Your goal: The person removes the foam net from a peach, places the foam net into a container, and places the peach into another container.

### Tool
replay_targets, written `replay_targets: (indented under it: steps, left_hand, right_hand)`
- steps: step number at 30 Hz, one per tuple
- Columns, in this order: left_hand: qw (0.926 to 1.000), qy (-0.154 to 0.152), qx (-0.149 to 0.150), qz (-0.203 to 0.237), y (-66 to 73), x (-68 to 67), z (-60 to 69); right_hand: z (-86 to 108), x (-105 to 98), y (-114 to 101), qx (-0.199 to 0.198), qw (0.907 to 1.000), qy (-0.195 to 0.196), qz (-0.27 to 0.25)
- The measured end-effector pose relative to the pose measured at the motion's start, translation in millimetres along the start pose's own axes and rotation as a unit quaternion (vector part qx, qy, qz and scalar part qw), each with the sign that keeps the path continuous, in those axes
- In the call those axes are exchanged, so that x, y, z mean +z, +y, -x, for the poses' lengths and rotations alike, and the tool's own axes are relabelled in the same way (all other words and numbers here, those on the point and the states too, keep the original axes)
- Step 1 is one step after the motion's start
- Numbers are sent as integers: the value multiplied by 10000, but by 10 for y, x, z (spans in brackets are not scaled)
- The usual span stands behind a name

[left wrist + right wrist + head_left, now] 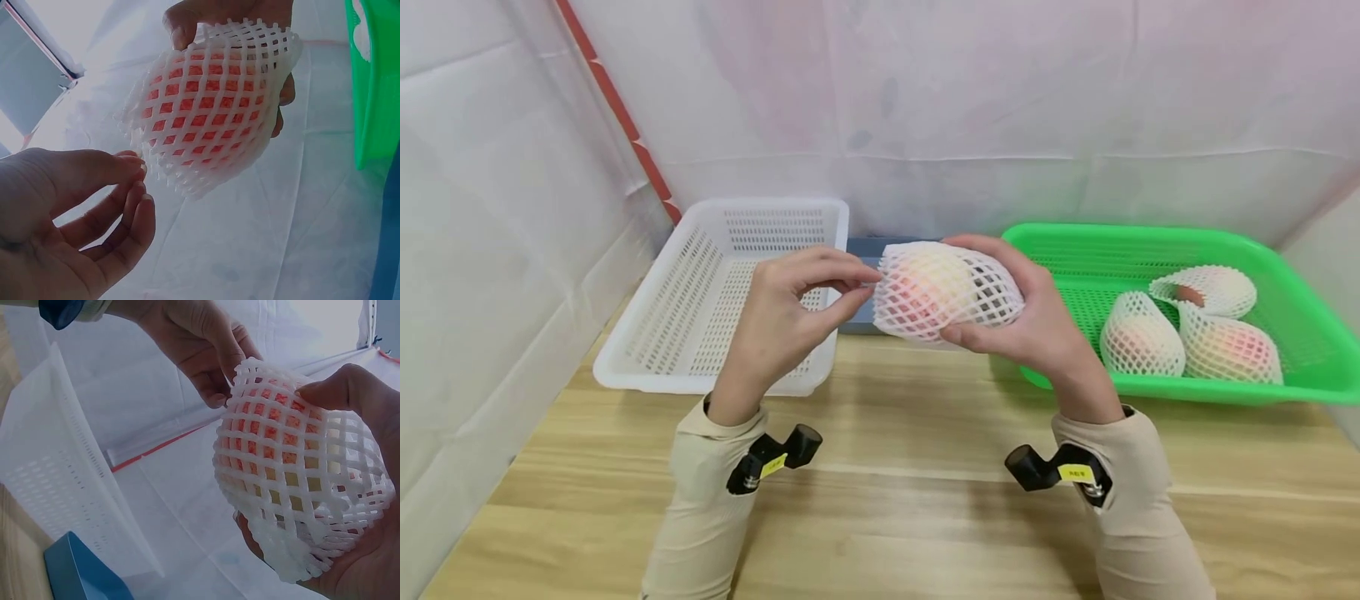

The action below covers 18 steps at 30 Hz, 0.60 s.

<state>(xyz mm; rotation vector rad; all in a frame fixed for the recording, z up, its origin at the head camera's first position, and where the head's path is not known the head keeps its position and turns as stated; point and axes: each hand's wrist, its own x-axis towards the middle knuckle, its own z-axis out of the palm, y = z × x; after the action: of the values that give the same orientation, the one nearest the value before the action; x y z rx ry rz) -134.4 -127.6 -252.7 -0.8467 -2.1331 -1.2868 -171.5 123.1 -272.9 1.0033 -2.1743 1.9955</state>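
Observation:
Above the table, a red-and-yellow fruit (934, 287) sits inside a white foam net sleeve (212, 106). My right hand (1037, 312) grips the sleeved fruit from the right, thumb at the near side and fingers behind. A slack end of netting lies towards the right palm. My left hand (797, 308) pinches the left rim of the sleeve between thumb and index finger. The left wrist view shows the other left fingers (134, 231) loosely bent below. In the right wrist view, the right thumb (331, 390) presses on the netting.
A white perforated basket (613, 354) stands on the left of the wooden table (887, 500). On the right, a green basket (1311, 312) holds three netted fruits (1142, 337). A blue-grey box (859, 321) sits between the baskets, partly hidden. White sheeting hangs behind.

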Motion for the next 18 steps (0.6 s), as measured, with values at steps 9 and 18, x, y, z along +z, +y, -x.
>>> replay_targets:
  steps: [9,18]
  left_hand:
    - [9947,-123,-210,995,-34,41,5]
    - [9880,-203,-491,1451,-27,75,-1]
  right_hand:
    - [-6,1,3,149,9997,-62,180]
    - [24,14,22,145,9999,-52,64]
